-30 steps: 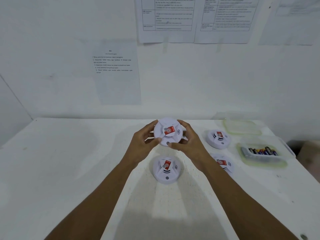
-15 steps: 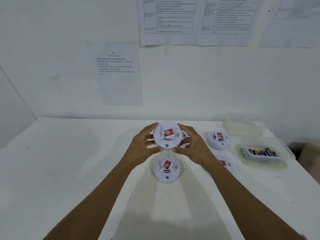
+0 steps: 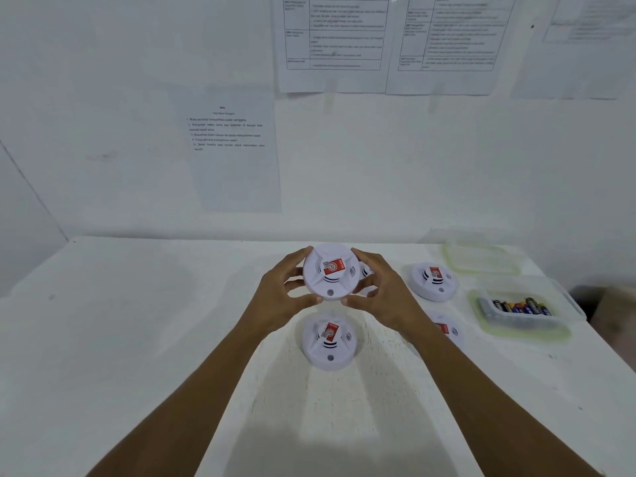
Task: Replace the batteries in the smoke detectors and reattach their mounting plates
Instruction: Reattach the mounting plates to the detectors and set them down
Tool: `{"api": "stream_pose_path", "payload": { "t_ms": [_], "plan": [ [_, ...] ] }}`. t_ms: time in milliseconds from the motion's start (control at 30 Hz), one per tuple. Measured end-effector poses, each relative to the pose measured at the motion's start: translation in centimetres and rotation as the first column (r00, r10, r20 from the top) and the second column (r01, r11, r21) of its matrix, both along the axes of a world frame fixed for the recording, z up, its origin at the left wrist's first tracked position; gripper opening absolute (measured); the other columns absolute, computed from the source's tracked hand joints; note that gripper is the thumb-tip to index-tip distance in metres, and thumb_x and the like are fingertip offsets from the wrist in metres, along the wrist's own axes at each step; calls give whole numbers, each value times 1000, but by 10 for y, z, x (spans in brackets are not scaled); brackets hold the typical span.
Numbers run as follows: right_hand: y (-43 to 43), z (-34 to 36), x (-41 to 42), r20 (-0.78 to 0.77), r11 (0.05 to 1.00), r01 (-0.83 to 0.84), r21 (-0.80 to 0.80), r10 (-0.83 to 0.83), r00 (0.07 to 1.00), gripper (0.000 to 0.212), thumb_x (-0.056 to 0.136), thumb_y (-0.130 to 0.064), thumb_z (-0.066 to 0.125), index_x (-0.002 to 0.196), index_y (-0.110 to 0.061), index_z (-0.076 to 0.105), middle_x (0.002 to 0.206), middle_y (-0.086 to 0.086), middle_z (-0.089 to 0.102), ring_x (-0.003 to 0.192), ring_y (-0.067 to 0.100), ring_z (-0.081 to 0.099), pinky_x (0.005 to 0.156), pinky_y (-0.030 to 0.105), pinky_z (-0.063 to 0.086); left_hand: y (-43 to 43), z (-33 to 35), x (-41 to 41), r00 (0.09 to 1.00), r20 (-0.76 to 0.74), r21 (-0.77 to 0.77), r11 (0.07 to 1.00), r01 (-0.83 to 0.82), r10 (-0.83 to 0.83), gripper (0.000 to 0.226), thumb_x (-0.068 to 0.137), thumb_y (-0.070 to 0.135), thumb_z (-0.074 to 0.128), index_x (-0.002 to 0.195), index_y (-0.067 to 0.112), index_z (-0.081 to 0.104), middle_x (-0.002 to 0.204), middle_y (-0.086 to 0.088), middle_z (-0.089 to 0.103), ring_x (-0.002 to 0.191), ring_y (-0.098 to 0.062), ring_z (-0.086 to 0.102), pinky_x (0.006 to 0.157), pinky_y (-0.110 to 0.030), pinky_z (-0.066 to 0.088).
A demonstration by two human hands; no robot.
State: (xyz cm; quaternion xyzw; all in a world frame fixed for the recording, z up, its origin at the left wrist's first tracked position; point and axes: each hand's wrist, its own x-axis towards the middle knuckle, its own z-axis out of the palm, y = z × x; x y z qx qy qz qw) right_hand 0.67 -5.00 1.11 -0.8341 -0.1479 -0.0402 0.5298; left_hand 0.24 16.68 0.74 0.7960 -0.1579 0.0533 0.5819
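Above the middle of the table (image 3: 137,339), a white smoke detector (image 3: 329,280) is held up off the surface by both hands, face toward the camera, with its red sticker and little speaker slots showing. It's gripped round the rim: the left hand (image 3: 278,299) is curled on its left edge and the right hand (image 3: 387,299) on its right edge, with fingers (image 3: 298,258) wrapped over the top and thumbs tucked under the bottom edge, so both sets of fingers are clamped on the detector, not relaxed. Directly below it, a second detector (image 3: 329,342) is laid flat on the table, face up, apart from the held one. Off to the right, a third detector (image 3: 434,282) is sat nearer the wall, and a fourth detector (image 3: 447,330) is half hidden behind the right forearm. A bit of white plastic can be seen behind the right fingers too, but what it is can't be told. Further right, a clear plastic tub (image 3: 526,330) is parked near the table edge with a bunch of batteries (image 3: 519,306) laid in it, and a clear lid (image 3: 481,259) is set just behind it. Printed sheets (image 3: 234,149) are stuck on the white wall behind the table, text too blurry to be read. Whether a mounting plate is fitted on the back of the held detector can't be seen from this side.
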Motion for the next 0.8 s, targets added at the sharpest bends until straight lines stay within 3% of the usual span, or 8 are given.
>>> {"api": "stream_pose_path", "payload": {
  "t_ms": [300, 567, 800],
  "plan": [
    [0, -2, 7, -30, 1000, -5, 4, 5, 1000, 78, 72, -17, 84, 137, -32, 45, 133, -15, 48, 98, 12, 63, 82, 35, 59, 2, -4, 10, 999, 43, 72, 997, -33, 30, 78, 70, 21, 86, 137, 31, 47, 131, 16, 57, 114, 3, 56, 93, -15, 49],
    [2, -3, 14, -46, 1000, 1, 7, 0, 999, 79, 71, -18, 85, 137, -33, 44, 130, -16, 50, 98, 12, 63, 82, 38, 59, 6, -6, 18, 998, 56, 83, 996, -33, 29, 80, 70, 20, 86, 140, 24, 47, 135, 12, 57, 118, -3, 56, 99, -27, 50],
    [5, -5, 20, -58, 1000, 7, 3, -6, 998, 80, 71, -18, 85, 137, -33, 43, 131, -16, 50, 98, 12, 63, 83, 38, 58, 10, -10, 26, 998, 51, 100, 994, -43, 38, 80, 70, 23, 86, 140, 25, 47, 134, 14, 57, 117, 0, 56, 98, -25, 51]
  ]
}}
